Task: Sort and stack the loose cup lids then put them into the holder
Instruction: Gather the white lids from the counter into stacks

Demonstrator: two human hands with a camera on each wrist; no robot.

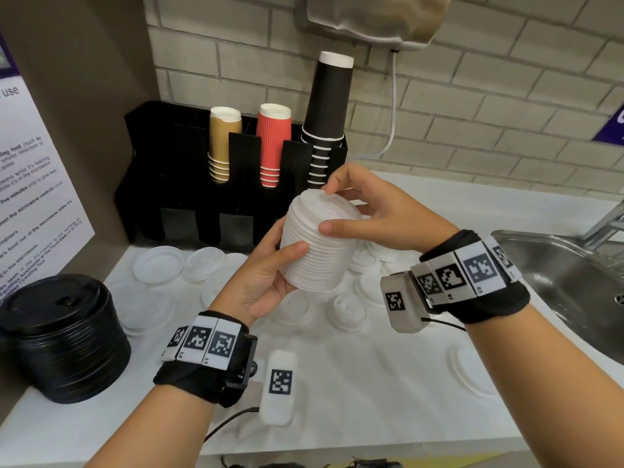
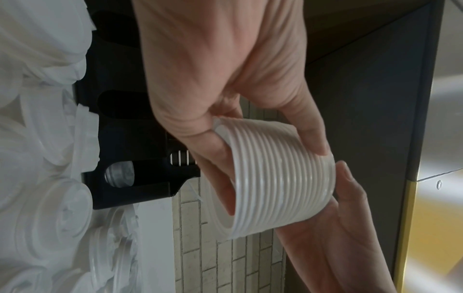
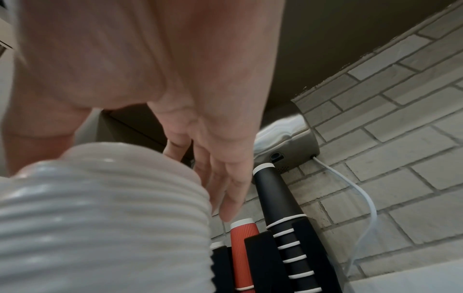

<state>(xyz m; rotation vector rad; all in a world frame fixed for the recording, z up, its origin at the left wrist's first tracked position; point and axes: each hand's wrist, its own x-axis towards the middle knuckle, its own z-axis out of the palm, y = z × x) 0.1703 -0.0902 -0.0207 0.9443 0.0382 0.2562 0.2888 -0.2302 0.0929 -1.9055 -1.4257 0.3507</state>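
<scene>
A tall stack of white cup lids [image 1: 317,246] is held tilted above the counter, in front of the black holder [image 1: 175,184]. My left hand [image 1: 270,275] grips the stack's lower side from beneath, thumb across its ribs; the left wrist view shows those white cup lids [image 2: 280,178] close up. My right hand [image 1: 358,211] holds the top of the stack, thumb on its side and fingertips on the top lid. In the right wrist view the stack [image 3: 100,218] fills the lower left. Several loose white lids [image 1: 344,312] lie flat on the white counter under the hands.
The holder carries tan cups [image 1: 224,143], red cups [image 1: 273,143] and black cups [image 1: 327,113]; its lower slots look dark. A stack of black lids [image 1: 60,336] stands at the left. A steel sink [image 1: 567,285] lies to the right. A brick wall is behind.
</scene>
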